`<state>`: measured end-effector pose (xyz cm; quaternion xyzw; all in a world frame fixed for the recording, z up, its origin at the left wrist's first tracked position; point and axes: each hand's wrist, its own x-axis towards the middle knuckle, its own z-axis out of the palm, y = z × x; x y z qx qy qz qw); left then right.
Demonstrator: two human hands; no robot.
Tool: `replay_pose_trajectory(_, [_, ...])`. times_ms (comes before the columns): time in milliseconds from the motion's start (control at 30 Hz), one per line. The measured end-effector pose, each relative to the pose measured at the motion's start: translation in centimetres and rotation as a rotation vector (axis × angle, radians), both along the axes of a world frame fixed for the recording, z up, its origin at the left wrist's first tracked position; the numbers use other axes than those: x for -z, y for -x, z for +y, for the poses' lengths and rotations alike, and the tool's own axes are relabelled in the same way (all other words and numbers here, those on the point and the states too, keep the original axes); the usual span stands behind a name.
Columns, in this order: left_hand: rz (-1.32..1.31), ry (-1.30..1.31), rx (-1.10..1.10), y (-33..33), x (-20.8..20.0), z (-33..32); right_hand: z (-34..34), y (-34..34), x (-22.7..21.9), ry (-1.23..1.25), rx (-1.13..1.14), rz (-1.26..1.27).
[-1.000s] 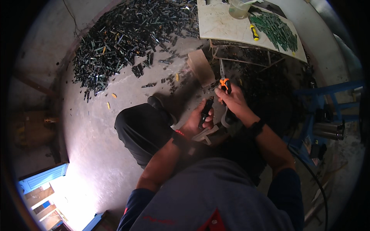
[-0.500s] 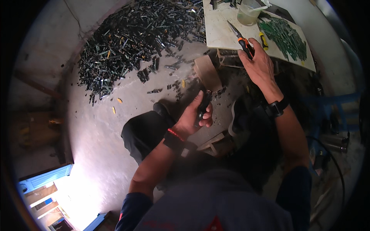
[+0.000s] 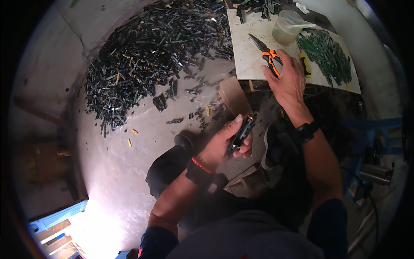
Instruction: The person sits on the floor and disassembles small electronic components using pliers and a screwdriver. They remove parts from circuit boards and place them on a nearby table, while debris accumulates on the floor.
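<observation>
1. The black part (image 3: 241, 136) is a slim, hard-looking bar, coppery at its far end. It slants in the middle of the scene, above the floor.
2. The pliers (image 3: 261, 45) are farther off and to the right, over the board; full contact with it cannot be told. Their metal nose tapers, and the orange-and-black handles stand splayed.
3. The board (image 3: 247, 64) is flat, pale and smudged. On its right are a translucent tub (image 3: 283, 32), a yellow-and-black screwdriver (image 3: 305, 68) and a pile of thin green strips (image 3: 327, 58).
4. The floor (image 3: 116, 172) is dull grey; a jagged, glossy heap of black pieces (image 3: 151, 56) covers its far left.
5. Bright light falls at the near left.
6. The left hand (image 3: 221, 143) is closed around the black part.
7. The right hand (image 3: 290, 82) is half open, thumb and fingers parted at the pliers' handles.
</observation>
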<state>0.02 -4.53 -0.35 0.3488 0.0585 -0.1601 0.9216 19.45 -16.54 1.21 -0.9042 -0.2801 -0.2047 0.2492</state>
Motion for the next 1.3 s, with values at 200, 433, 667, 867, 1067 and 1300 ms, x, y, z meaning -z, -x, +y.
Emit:
replay_pose_trajectory(200, [-0.023,0.144,-0.037,1.1,-1.1,0.4,1.1,-0.8,0.0,0.001,0.023,0.012])
replay_pose_trajectory(433, [-0.017,0.109,-0.036,2.8,-1.2,-0.1,0.9,-1.8,1.0,0.073,0.102,0.124])
replay_pose_trajectory(667, [0.034,0.146,-0.08,2.1,-0.6,-0.1,1.5,-2.0,1.6,0.128,0.179,0.159])
replay_pose_trajectory(867, [0.094,0.13,-0.146,0.9,-0.2,-0.8,1.6,-2.0,1.9,0.079,0.191,0.041])
replay_pose_trajectory(1067, [0.203,0.087,-0.209,-1.2,-0.1,-1.6,0.0,1.2,-1.0,-0.308,-0.118,0.134])
replay_pose_trajectory(1300, [0.212,0.068,-0.424,-4.7,1.0,-2.9,-2.3,8.0,-1.7,-0.299,-0.663,0.452])
